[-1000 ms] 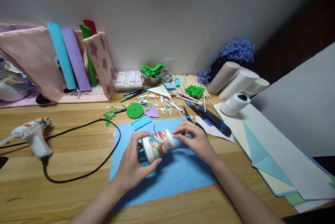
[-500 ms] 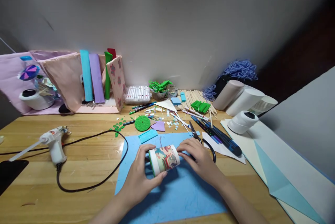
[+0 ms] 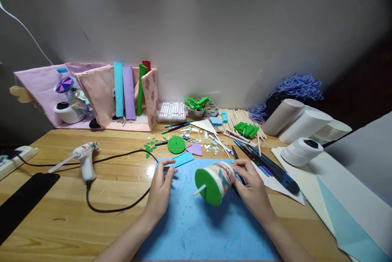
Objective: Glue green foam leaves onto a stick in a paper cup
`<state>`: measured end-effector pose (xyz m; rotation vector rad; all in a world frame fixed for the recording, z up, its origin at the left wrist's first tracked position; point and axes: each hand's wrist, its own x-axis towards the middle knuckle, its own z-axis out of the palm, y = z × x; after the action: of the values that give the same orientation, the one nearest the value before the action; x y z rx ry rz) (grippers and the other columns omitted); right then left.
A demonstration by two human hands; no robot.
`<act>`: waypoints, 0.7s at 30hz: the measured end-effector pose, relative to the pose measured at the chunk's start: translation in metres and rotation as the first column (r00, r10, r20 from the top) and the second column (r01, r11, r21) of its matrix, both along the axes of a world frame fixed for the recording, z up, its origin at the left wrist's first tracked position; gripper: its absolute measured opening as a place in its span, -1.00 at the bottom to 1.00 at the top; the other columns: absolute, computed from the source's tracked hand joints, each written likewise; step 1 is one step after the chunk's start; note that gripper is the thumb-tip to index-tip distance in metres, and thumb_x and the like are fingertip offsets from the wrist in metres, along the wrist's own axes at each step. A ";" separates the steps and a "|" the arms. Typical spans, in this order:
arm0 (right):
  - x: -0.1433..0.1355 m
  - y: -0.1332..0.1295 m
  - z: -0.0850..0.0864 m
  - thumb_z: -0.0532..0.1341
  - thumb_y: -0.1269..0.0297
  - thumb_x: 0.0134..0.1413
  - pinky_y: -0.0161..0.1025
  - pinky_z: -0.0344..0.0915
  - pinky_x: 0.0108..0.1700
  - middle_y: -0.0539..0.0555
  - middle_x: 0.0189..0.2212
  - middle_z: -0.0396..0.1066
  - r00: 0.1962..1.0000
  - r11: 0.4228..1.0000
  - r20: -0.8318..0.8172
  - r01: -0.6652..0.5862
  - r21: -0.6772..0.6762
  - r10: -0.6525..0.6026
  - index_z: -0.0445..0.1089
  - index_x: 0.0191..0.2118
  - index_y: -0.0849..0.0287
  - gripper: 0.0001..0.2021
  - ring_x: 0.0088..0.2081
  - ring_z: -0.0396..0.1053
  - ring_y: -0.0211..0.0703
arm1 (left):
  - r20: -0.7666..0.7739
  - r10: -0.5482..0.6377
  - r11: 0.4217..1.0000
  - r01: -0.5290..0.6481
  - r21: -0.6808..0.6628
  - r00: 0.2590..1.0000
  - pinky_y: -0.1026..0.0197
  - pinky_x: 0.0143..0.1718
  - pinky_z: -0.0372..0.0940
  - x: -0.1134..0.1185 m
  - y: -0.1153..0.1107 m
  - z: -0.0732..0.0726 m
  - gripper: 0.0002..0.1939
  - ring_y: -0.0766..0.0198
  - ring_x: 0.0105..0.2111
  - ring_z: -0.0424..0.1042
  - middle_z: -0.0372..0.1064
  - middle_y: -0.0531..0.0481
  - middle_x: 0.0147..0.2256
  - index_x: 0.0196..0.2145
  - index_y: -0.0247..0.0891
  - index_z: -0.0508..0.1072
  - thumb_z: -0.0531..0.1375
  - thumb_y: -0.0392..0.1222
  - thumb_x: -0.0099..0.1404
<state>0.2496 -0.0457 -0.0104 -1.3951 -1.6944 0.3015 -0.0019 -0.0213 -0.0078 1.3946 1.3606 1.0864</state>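
A patterned paper cup (image 3: 223,175) hangs tilted above the blue mat (image 3: 196,229), its wide end facing left. That end is covered by a green disc (image 3: 208,186) with a pale stick poking out of its centre. My right hand (image 3: 252,188) holds the cup at its narrow end, fingertips pinched there. To the left, apart from the cup, is my left hand (image 3: 161,190), its fingers spread and curved with nothing between them. A second green disc (image 3: 176,145) lies beyond the mat, near a flat light-blue piece (image 3: 183,159).
A glue gun (image 3: 87,162) with a looping black cord stands at the left. Behind are a pink fabric box (image 3: 101,94), a marker case (image 3: 172,111) and wooden sticks (image 3: 241,116). At the right are pens, white paper rolls (image 3: 303,152) and large sheets.
My left hand has let go of the cup and moved left. The cup has shifted right with my right hand and turned, showing its green end. The view has also shifted.
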 end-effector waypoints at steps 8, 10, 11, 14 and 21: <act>-0.001 -0.002 -0.006 0.10 0.26 0.13 -0.14 0.32 -0.11 0.10 -0.19 0.46 0.990 0.983 -0.137 -0.054 -0.173 0.030 0.46 -0.17 0.06 -0.78 -0.14 0.40 -0.01 | -0.013 0.001 0.999 -0.002 -0.046 1.000 0.23 -0.33 0.24 0.001 0.006 -0.010 -0.85 0.28 -0.33 0.37 0.36 -0.03 -0.27 -0.27 -0.23 0.34 0.03 -0.17 0.24; -0.002 -0.002 -0.005 0.14 0.18 0.13 -0.12 0.32 -0.06 0.10 -0.14 0.47 0.971 0.975 -0.240 -0.031 -0.221 -0.024 0.47 -0.16 0.05 -0.77 -0.09 0.39 0.01 | -0.042 -0.006 0.999 0.005 -0.041 0.999 0.25 -0.36 0.23 0.001 0.006 -0.009 -0.86 0.29 -0.36 0.35 0.37 -0.02 -0.30 -0.29 -0.24 0.35 0.04 -0.19 0.22; -0.003 -0.002 -0.004 0.15 0.14 0.12 -0.11 0.32 -0.04 0.11 -0.12 0.47 0.952 0.967 -0.301 -0.031 -0.252 -0.048 0.47 -0.15 0.05 -0.76 -0.08 0.39 0.02 | -0.054 -0.008 0.999 0.006 -0.042 0.999 0.25 -0.37 0.22 0.001 0.006 -0.009 -0.86 0.28 -0.38 0.34 0.37 -0.02 -0.31 -0.30 -0.24 0.35 0.04 -0.19 0.22; -0.003 0.002 -0.005 0.19 0.06 0.08 -0.11 0.36 -0.04 0.13 -0.12 0.48 0.861 0.939 -0.501 -0.098 -0.331 -0.087 0.47 -0.12 0.08 -0.70 -0.08 0.41 0.02 | -0.071 -0.007 1.000 0.005 -0.030 0.997 0.25 -0.38 0.21 0.000 0.008 -0.008 -0.87 0.28 -0.37 0.34 0.39 -0.03 -0.33 -0.34 -0.24 0.36 0.03 -0.21 0.21; -0.003 0.015 -0.018 0.31 -0.02 -0.10 -0.08 0.42 -0.13 0.18 -0.19 0.51 0.735 0.930 -0.660 -0.118 -0.347 -0.154 0.49 -0.22 0.17 -0.61 -0.15 0.46 0.07 | -0.121 -0.010 1.000 0.012 0.020 0.993 0.23 -0.34 0.22 -0.006 0.016 -0.004 -0.83 0.24 -0.36 0.36 0.40 -0.03 -0.34 -0.34 -0.24 0.37 0.05 -0.12 0.24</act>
<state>0.2471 -0.0310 -0.0289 -1.3237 -1.0255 1.0387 -0.0079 -0.0050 -0.0117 1.5022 1.4294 1.0259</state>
